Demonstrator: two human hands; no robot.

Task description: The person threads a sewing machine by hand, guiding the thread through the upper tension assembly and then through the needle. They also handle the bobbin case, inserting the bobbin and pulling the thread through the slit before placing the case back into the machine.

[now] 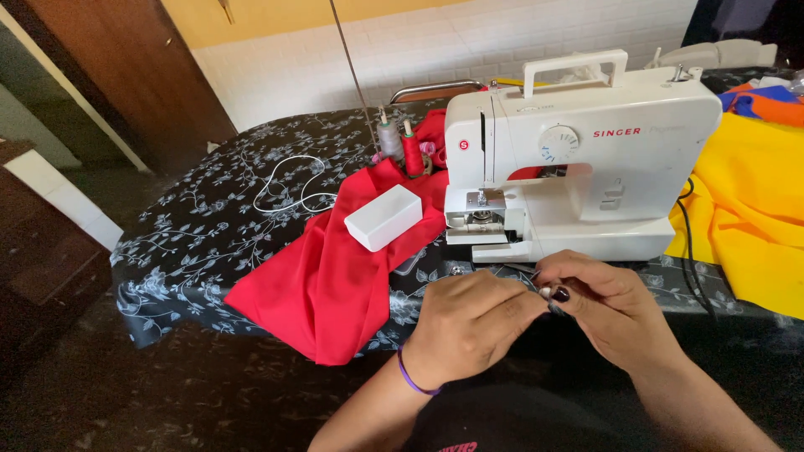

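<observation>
My left hand (471,322) and my right hand (610,303) meet in front of a white sewing machine (586,151), fingertips pinched together around a small metal part (548,293) that is mostly hidden. The left wrist wears a purple band. The machine's lower front compartment (479,224) is uncovered, its metal insides showing. A white rectangular cover piece (383,217) lies on red cloth (335,268) to the left of the machine. A grey thread spool (389,139) and a red thread spool (411,152) stand behind the cloth.
A black floral tablecloth (209,226) covers the table. A white cord (293,188) lies coiled at the left. Yellow cloth (754,209) with orange and blue pieces lies at the right. A black cable (688,243) runs down beside the machine. A wooden door stands far left.
</observation>
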